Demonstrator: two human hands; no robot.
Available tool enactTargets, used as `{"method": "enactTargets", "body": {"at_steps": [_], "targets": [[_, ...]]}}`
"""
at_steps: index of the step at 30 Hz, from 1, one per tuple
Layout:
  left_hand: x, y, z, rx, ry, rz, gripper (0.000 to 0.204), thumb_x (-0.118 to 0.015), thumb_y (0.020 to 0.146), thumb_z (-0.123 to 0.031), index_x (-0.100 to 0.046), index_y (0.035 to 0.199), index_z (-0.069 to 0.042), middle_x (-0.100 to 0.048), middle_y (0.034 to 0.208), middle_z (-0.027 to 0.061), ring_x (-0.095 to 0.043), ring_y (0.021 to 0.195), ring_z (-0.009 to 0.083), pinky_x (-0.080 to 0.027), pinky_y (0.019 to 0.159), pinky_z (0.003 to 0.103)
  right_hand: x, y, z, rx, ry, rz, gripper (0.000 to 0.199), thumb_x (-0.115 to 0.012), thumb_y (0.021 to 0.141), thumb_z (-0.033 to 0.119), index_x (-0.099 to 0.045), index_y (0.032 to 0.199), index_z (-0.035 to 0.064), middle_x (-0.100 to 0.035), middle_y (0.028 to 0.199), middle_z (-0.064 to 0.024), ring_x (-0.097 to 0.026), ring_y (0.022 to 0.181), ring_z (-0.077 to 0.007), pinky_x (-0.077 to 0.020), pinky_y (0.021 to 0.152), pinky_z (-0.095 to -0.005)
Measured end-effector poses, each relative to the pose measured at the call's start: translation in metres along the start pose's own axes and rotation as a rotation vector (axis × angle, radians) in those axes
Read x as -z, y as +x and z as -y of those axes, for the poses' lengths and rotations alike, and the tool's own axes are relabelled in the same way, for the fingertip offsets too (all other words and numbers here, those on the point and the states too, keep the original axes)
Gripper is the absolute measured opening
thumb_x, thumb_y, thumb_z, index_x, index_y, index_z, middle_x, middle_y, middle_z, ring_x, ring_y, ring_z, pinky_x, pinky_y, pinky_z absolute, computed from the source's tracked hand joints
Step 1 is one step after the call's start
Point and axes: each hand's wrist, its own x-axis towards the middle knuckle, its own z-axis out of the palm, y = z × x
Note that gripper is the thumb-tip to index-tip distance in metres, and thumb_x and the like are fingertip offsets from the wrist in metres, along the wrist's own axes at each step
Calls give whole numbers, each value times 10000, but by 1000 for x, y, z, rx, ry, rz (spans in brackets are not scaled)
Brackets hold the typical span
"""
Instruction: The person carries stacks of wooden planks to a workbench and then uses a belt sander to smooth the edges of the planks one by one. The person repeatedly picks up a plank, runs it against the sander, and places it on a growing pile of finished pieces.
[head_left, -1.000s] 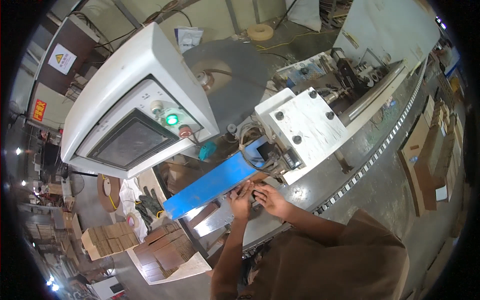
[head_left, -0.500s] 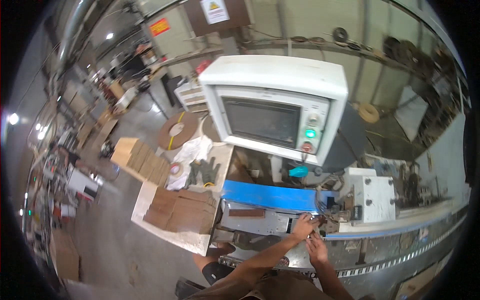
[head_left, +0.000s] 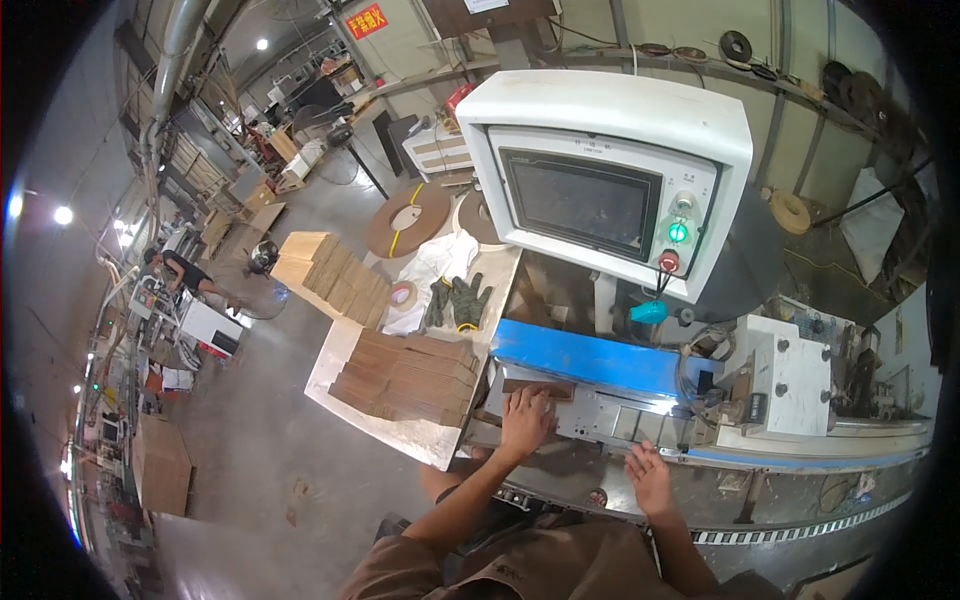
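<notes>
On the metal bed of the machine (head_left: 592, 418) lies a small flat brown board (head_left: 556, 389), close against the blue guard (head_left: 600, 350). My left hand (head_left: 525, 422) rests at that board, fingers stretched forward with their tips on its near edge; part of the board is hidden under them. My right hand (head_left: 650, 482) hovers farther right, just in front of the bed's near edge, fingers loosely spread and nothing in them. To the left, rows of brown boards (head_left: 405, 380) lie on a white-topped table (head_left: 428, 440).
A white control box (head_left: 610, 100) with a dark screen and lit green button stands beyond the guard. White machine housing (head_left: 778, 385) sits right. Lighter boards (head_left: 335, 280), gloves (head_left: 465, 303), a tape roll (head_left: 403, 295) and a brown coil (head_left: 408, 220) occupy the left. A person (head_left: 185, 272) is far left.
My left hand has moved left from beside the right hand at the machine housing to the brown board. The right hand has drawn back and opened. The whole view has shifted too.
</notes>
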Motion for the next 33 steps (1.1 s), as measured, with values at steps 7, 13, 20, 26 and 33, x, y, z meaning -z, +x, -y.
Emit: {"method": "enactTargets", "body": {"at_steps": [7, 13, 20, 26, 33], "targets": [[-15, 6, 45, -71, 124, 225, 487, -659, 875, -254, -593, 1332, -97, -577, 1324, 105, -524, 1239, 302, -369, 1098, 478, -25, 16, 11, 4, -16, 69, 563, -579, 996, 351, -444, 1481, 98, -503, 1482, -146, -522, 1295, -309, -436, 1075, -423], [-15, 28, 63, -167, 138, 190, 511, -715, 838, -242, -621, 1323, -109, -620, 1263, 100, -560, 1165, 297, -398, 1049, 472, -7, 13, 4, -7, 50, 73, 561, -621, 985, 382, -477, 1460, 122, -509, 1461, -130, -528, 1286, -297, -429, 1096, -425], [3, 24, 25, -237, 34, 167, 495, -732, 847, -175, -629, 1330, -140, -620, 1258, 105, -553, 1143, 325, -388, 992, 504, -15, -18, 31, -176, -85, -115, 574, -558, 1010, 430, -454, 1498, 147, -508, 1499, -121, -480, 1364, -299, -330, 1175, -438], [-43, 12, -68, -290, -126, 188, 477, -722, 860, -183, -611, 1324, -155, -574, 1264, 110, -566, 1131, 331, -415, 926, 499, 4, -3, 8, -58, 102, -66, 618, -590, 996, 432, -430, 1489, 95, -578, 1398, -135, -538, 1290, -292, -401, 1130, -418], [-135, 24, -106, -351, -47, 78, 404, -661, 936, -317, -642, 1323, -205, -622, 1194, 44, -567, 1067, 276, -391, 948, 483, -17, 28, 24, -44, 89, -122, 476, -460, 1071, 383, -475, 1452, 97, -584, 1419, -87, -548, 1297, -259, -397, 1128, -385]]}}
